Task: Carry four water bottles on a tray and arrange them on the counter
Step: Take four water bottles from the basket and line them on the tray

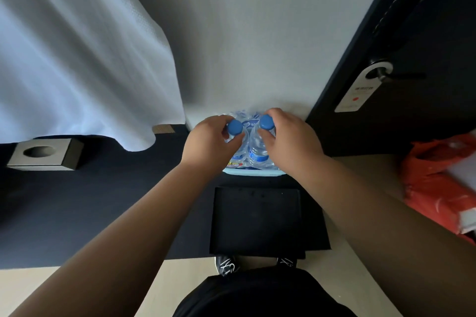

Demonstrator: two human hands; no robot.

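Nearest, the person's dark clothing fills the bottom edge, and the toes of two black shoes [226, 264] peek out from under the near edge of a dark worktop [103, 201]. On that worktop, right in front of the person, a flat black rectangular tray [257, 221] lies bare. Both bare forearms reach forward over it. Beyond the tray's far edge stands a shrink-wrapped pack of water bottles [251, 172], set against the pale wall [244, 33]. The left hand [211, 139] curls its fingers and thumb around the neck of the left bottle [235, 127], just below its blue cap. The right hand [288, 139] grips the right bottle [257, 153] in the same way. The two hands are close side by side but not touching. Both bottles stand upright with their long axes vertical, caps pointing up toward the camera and blue labels low on their clear bodies; whether they are clear of the wrap cannot be told. Off to the left on the worktop sits a square tissue box [43, 154] with a round opening, and a white curtain [77, 59] hangs down behind it. To the right an orange plastic bag [438, 175] lies near a dark door [425, 33], whose handle carries a white hanger card [360, 90].
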